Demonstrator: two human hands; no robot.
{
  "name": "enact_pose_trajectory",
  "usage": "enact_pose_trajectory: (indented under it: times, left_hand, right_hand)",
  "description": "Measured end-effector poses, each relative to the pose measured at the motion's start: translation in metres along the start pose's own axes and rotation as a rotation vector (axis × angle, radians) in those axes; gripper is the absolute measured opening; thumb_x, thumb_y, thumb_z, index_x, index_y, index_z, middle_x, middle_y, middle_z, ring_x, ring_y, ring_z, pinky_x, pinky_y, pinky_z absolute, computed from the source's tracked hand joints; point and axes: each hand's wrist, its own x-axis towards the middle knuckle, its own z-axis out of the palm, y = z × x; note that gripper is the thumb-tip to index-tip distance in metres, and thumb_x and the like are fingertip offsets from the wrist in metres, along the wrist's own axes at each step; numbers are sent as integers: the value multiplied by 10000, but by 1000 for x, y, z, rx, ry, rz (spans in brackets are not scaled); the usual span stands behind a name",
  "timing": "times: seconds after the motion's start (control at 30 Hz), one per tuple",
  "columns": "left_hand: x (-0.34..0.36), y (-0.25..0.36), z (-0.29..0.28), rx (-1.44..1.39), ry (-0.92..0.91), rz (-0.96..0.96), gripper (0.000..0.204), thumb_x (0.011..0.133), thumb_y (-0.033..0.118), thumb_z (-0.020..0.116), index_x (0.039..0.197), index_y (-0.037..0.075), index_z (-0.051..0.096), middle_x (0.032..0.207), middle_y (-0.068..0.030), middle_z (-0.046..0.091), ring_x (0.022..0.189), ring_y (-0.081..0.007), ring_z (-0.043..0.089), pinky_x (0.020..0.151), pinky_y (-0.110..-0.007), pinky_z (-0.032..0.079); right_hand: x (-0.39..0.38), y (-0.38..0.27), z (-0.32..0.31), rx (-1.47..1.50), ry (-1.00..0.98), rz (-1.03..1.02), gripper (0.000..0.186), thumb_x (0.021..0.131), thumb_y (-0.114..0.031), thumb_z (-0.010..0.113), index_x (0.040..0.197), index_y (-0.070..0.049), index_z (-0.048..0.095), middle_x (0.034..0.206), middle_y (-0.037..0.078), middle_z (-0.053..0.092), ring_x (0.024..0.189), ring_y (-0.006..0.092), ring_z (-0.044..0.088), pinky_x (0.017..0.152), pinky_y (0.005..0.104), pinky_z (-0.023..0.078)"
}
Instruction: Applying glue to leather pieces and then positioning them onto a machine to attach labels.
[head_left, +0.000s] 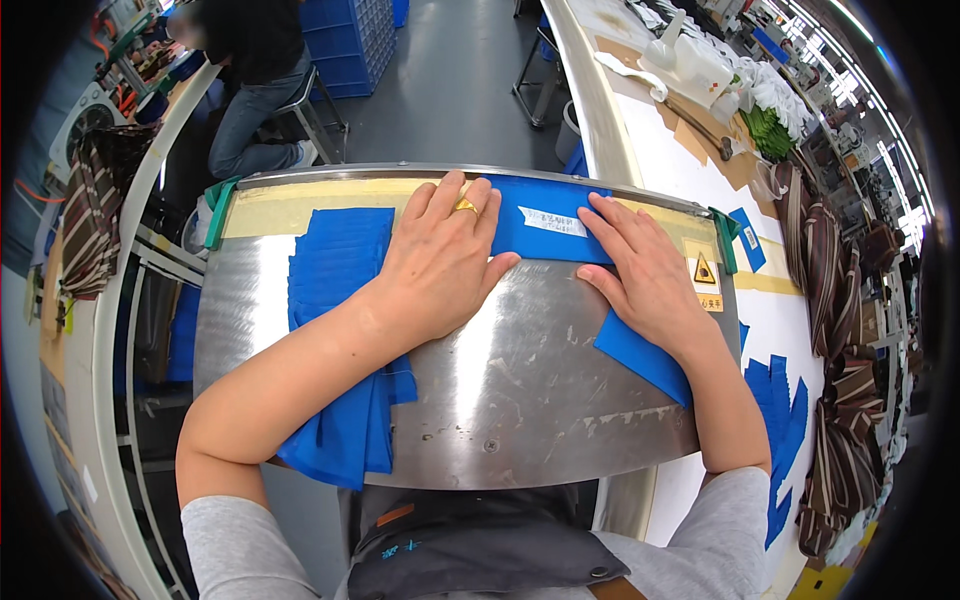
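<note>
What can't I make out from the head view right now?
Blue cloth piece, head view: left end hidden by the left hand, part of the right end by the right hand.
Stack of blue cloth, head view: middle hidden by the left forearm.
Apron, head view: cut off by the lower edge.

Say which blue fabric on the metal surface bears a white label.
The flat blue piece between the left hand and right hand; the stack at left and the near-right piece show none.
</note>
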Motion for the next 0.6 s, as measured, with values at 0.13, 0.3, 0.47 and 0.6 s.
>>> enact_pose_trajectory:
  times: [0.13,0.3,0.47,0.6]
  left_hand:
    - [5,1,-6,-60,-69,-14,575,934,358,629,1302,-77,549,1370,-219,526,1328,-383,429,1135,-478,316]
    - [7,-2,-6,-28,42,11,530,922,346,647,1242,-72,589,1275,-215,559,1285,-378,445,1099,-468,344]
    - [5,-7,-20,-160,35,24,433,915,296,658,1150,-67,641,1107,-199,578,1101,-366,501,981,-450,404]
    - [12,-14,-30,-411,181,43,259,923,194,670,1084,-9,668,1032,-157,618,974,-285,575,833,-378,477]
  right_hand:
    - [2,2,-1,24,-10,3,594,946,-372,644,1407,-25,504,1471,181,473,1357,341,455,1163,470,338]
    - [6,3,-2,77,59,1,568,907,-336,694,1348,-5,556,1337,186,532,1266,361,501,1097,456,399]
    - [7,0,0,51,186,-103,457,839,-254,749,1213,-19,634,1154,138,588,1104,331,572,960,425,468]
    - [5,8,8,76,175,-162,204,832,-189,748,985,-86,661,928,57,633,910,290,641,809,399,509]
